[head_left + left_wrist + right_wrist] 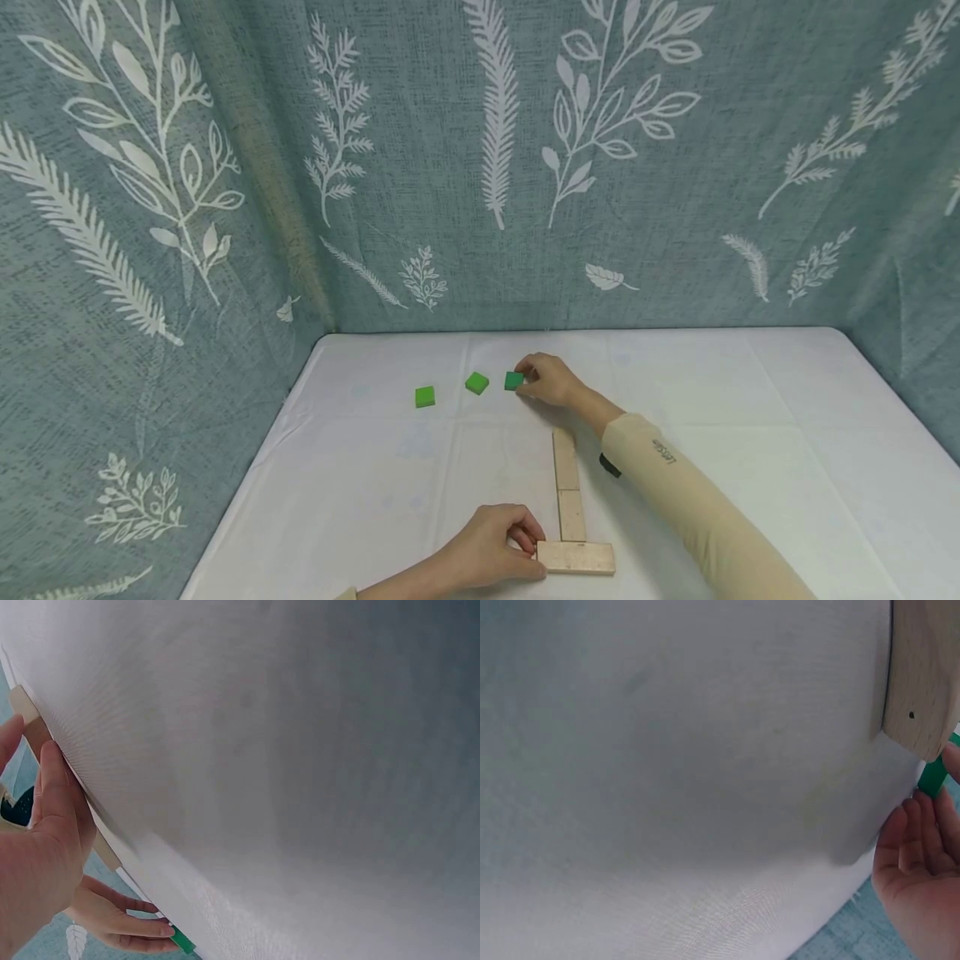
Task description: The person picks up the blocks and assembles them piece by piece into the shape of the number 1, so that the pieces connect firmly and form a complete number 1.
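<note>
Leaf-patterned blue-green fabric (427,142), perhaps curtaining, hangs behind a white-covered table (720,375).

The dark green block (513,381) lies on the worktop (750,433), pinched by the right hand (551,382). The pale wooden plank (577,558) lies flat, the left hand (495,546) gripping one end.

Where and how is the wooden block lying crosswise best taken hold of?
Likely at its left end, coming from the left: the crosswise wooden block is long and narrow, and the wooden row runs up to its far side near the middle, leaving that end clear. The left hand grips there.
</note>
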The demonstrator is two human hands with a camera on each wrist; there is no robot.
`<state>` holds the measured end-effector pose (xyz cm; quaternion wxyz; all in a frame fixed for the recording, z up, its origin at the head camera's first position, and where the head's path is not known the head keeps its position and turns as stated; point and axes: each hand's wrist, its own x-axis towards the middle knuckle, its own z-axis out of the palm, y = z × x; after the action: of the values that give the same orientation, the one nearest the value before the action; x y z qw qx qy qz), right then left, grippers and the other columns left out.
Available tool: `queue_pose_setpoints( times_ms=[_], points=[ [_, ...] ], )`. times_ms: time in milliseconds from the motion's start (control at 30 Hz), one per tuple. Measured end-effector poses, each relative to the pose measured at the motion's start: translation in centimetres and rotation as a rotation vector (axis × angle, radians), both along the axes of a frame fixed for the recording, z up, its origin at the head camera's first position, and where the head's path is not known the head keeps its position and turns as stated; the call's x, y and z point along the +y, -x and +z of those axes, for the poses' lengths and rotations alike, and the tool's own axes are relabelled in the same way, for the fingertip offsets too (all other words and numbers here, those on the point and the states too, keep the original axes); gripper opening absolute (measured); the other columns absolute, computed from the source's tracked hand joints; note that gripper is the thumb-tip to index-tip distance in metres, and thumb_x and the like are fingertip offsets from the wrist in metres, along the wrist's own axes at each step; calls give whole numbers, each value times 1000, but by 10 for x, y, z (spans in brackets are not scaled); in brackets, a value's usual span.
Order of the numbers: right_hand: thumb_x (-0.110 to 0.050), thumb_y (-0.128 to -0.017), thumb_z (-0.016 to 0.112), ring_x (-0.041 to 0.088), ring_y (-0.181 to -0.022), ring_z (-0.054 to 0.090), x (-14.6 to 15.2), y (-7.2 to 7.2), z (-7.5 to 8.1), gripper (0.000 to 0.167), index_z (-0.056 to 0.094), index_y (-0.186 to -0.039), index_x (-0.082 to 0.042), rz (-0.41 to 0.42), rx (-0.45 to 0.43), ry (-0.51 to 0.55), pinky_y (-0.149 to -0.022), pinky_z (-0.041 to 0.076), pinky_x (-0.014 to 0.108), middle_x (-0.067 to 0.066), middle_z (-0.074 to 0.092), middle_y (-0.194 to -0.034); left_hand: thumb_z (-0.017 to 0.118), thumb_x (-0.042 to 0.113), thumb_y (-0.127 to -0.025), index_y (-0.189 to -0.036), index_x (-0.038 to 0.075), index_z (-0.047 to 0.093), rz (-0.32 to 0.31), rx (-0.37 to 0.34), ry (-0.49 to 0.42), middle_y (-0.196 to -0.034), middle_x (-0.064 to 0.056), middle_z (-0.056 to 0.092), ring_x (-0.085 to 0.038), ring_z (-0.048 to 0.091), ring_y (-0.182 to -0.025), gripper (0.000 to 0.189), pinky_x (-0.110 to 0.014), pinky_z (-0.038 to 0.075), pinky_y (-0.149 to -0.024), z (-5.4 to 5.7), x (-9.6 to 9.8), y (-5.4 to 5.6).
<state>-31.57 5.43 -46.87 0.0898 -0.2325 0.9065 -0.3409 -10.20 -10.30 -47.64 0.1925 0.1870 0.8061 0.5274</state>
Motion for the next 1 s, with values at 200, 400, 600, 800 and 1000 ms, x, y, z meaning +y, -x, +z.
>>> queue_pose_setpoints(
  times_ms=[200, 400, 600, 800, 1000],
  points=[
    [-11, -87, 73, 23, -96, 60, 1, -3, 2, 31, 65, -114, 0, -7, 19, 3, -84, 50, 36, 11, 65, -106, 84, 5, -72, -89, 9, 67, -4, 9, -4, -76, 7, 64, -1, 60, -69, 25, -17, 50, -64, 1, 0, -1],
    [-14, -87, 74, 22, -96, 60, 4, -4, 0, 31, 66, -114, -2, -25, 21, 2, -82, 51, 34, 9, 65, -105, 84, 5, -72, -89, 9, 67, -3, 14, -6, -76, 7, 64, -1, 60, -70, 25, -17, 50, -65, 0, -1, 0],
    [-15, -86, 75, 22, -94, 59, 12, -8, 0, 32, 66, -114, -2, -24, 26, 11, -82, 50, 35, 9, 65, -103, 84, 5, -71, -89, 9, 67, -1, 11, 3, -75, 7, 63, -1, 60, -69, 25, -17, 50, -65, 0, 1, 0],
    [-17, -86, 75, 20, -93, 60, 21, -10, 1, 33, 67, -115, -3, -31, 8, 36, -78, 50, 34, 7, 66, -102, 84, 4, -71, -89, 10, 67, 9, -4, 11, -75, 7, 63, -1, 59, -69, 25, -17, 49, -65, 0, 3, 1],
    [-17, -86, 74, 19, -90, 59, 31, -11, 1, 32, 67, -114, -3, -40, -4, 58, -76, 50, 33, 6, 65, -100, 84, 4, -72, -89, 9, 67, 2, 20, -12, -76, 7, 64, 0, 60, -70, 24, -17, 50, -66, -1, 4, 1]
  ],
)
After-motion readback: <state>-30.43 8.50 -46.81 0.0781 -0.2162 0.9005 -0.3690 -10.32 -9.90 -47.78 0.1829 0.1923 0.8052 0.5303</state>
